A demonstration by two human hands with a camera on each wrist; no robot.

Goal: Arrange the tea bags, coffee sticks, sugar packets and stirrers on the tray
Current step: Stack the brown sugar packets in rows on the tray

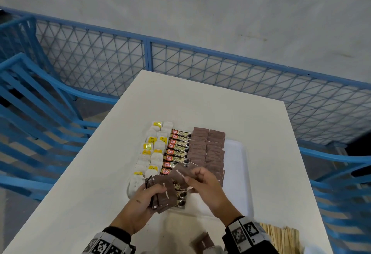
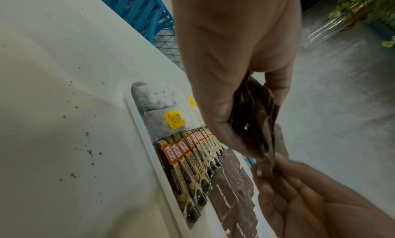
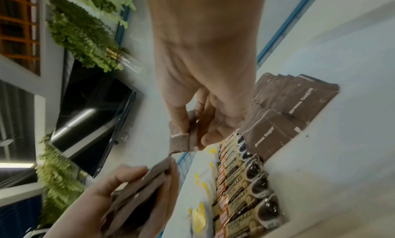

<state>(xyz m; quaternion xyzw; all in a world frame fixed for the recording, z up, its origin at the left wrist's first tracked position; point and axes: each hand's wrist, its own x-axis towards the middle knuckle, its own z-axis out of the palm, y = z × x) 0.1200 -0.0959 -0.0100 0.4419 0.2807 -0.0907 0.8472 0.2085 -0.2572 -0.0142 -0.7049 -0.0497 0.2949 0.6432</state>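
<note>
Head view: tea bags [image 1: 152, 151], coffee sticks [image 1: 177, 149] laid on white tray [image 1: 236, 165]; my left hand [image 1: 140, 203] grips brown sugar packets [image 1: 163, 193], right hand [image 1: 202, 185] pinches one; wooden stirrers [image 1: 281, 237] wait on worktop [image 1: 200, 97].

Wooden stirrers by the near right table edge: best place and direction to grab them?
A judgement: the wooden stirrers lie flat, side by side, beside the right hand's wrist, off the tray. Pinch the bundle across its width near mid-length, from above. The near ends are out of frame, so their overhang is unknown.
</note>
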